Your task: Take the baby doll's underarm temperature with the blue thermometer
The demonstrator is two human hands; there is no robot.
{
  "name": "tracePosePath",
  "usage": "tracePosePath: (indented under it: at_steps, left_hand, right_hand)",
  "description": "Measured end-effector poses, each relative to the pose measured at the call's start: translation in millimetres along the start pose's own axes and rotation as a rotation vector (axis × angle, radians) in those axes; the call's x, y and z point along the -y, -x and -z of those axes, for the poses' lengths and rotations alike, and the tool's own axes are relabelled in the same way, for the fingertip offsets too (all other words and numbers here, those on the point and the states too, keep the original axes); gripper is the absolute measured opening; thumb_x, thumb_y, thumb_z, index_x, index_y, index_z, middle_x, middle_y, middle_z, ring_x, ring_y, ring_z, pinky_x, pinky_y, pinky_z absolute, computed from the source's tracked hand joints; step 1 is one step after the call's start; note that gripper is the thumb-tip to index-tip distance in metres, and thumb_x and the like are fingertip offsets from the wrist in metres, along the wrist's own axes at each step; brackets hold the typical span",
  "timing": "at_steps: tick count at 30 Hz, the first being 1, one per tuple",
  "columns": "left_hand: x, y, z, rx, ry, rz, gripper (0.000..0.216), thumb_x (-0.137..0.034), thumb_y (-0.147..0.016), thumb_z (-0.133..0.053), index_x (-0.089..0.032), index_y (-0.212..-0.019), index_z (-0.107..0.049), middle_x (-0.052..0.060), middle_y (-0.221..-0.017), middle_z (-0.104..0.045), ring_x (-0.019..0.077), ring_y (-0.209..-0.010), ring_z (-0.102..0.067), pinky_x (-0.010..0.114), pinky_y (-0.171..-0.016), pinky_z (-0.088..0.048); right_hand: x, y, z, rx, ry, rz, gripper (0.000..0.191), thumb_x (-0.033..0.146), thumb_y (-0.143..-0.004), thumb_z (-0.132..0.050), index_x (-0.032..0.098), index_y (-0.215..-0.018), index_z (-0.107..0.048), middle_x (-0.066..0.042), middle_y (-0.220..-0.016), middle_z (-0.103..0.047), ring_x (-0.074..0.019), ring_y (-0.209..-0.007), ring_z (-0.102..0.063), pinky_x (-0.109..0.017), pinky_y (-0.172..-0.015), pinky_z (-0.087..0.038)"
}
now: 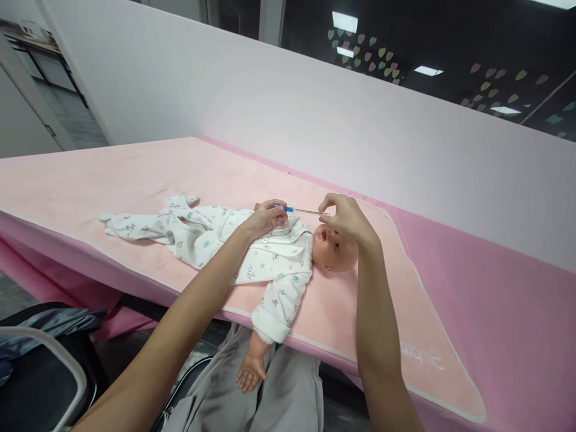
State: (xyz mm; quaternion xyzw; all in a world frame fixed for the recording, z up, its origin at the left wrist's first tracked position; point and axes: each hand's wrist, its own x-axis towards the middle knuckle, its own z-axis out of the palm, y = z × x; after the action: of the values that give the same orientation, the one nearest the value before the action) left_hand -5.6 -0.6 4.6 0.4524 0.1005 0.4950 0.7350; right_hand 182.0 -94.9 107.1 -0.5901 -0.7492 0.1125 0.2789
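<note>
My left hand [269, 219] is closed around the blue handle of a thin, slender rod [306, 210], held level just above the doll's chest. At the rod's far end, the thumb and fingers of my right hand [344, 215] pinch close about its tip. The exact kind of tool is too small to make out. Beneath both hands lies a baby doll [326, 255] on its back, its head to the right under my right hand. It wears a white printed sleepsuit [252, 264]. One doll arm [254, 363] hangs over the table's near edge.
A pink padded mat [427, 336] covers the table, against a white partition [315, 114] at the back. Dark glass with heart stickers [369, 57] rises above. A black chair [40, 384] with cloth on it stands at the lower left.
</note>
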Motion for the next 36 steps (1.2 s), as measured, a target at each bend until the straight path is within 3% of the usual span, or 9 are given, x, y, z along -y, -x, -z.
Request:
tracePosePath:
  at_steps: [6,13,22,36]
  left_hand:
    - [-0.1,-0.8,-0.7,-0.028,0.009,-0.003,0.028,-0.03,-0.054,-0.08,-0.013,-0.068,-0.063,-0.001,-0.054,-0.055,0.0124,-0.049,-0.054,0.023,-0.044,-0.043]
    - [0.3,-1.7,-0.8,-0.112,-0.001,0.004,0.017,-0.023,-0.066,-0.072,-0.012,-0.078,-0.066,0.001,-0.059,-0.057,0.0107,-0.051,-0.052,0.022,-0.046,-0.041]
    - [1.5,-1.5,-0.9,-0.104,-0.006,-0.029,0.03,-0.019,-0.05,-0.082,-0.016,-0.077,-0.068,0.0,-0.068,-0.061,0.0078,-0.054,-0.052,0.02,-0.048,-0.042]
    - [3.4,-2.8,3.9,-0.108,-0.044,-0.021,0.026,-0.013,-0.05,-0.08,-0.015,-0.074,-0.068,0.0,-0.066,-0.061,0.0068,-0.053,-0.053,0.019,-0.05,-0.045]
  right_hand:
    - [-0.1,-0.6,-1.0,-0.003,0.005,0.027,0.012,0.01,-0.067,-0.05,0.02,-0.073,-0.052,-0.002,-0.095,-0.061,-0.0135,-0.066,-0.057,-0.025,-0.055,-0.039]
    - [-1.3,-2.8,-2.9,-0.053,-0.001,0.071,0.014,0.007,-0.065,-0.05,0.021,-0.067,-0.05,-0.002,-0.087,-0.06,-0.0188,-0.084,-0.058,-0.028,-0.068,-0.042]
    - [-6.7,-4.0,-3.1,-0.07,0.009,0.076,0.013,0.008,-0.065,-0.048,0.02,-0.071,-0.052,-0.001,-0.083,-0.059,-0.015,-0.082,-0.056,-0.026,-0.07,-0.042]
    - [-6.3,-3.1,-2.1,-0.057,0.009,0.051,0.014,0.008,-0.065,-0.048,0.02,-0.071,-0.051,-0.002,-0.084,-0.059,-0.0155,-0.081,-0.056,-0.025,-0.067,-0.042]
